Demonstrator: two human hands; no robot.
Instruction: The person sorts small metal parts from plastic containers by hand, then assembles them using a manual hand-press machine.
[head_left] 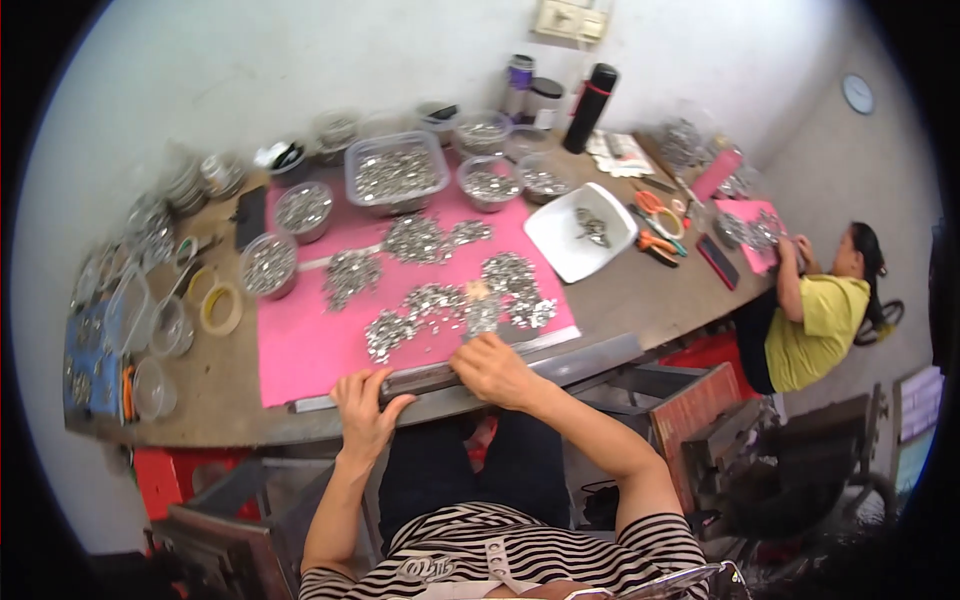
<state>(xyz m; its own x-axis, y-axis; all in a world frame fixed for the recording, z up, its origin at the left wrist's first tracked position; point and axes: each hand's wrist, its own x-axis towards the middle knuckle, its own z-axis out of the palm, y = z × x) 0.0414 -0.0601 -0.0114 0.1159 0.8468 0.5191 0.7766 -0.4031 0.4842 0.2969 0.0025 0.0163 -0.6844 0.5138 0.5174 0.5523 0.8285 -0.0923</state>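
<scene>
Pale walls (250,70) are enclosing the room I am viewing, with a round clock (858,93) hanging at the upper right of the frame. Across the middle, a brown-grey tabletop (215,375) is bowing with the lens, and a pink sheet (300,350) is covering its centre. Loose metal pieces (415,240) are lying in heaps on that sheet, mid-frame; more are filling a rectangular tub (395,172) above them. To their right, a white dish (560,250) is sitting partly over the sheet.

Just below centre, the left hand (363,412) is resting at a dark bar (420,380) along the near edge, thumb spreading from the fingers; I am not managing to tell whether its grip is closing on the bar. The right hand (490,370) is curling its fingers beside the nearest pieces; its knuckles are hiding its fingertips, so I cannot tell what its grip is holding, if anything.

At far left, clear containers (170,325) are overlapping confusingly. At right, a co-worker (820,330) is handling something too small to make out. Black rim is cutting off the corners, and dark shapes at lower right are blurring together.
</scene>
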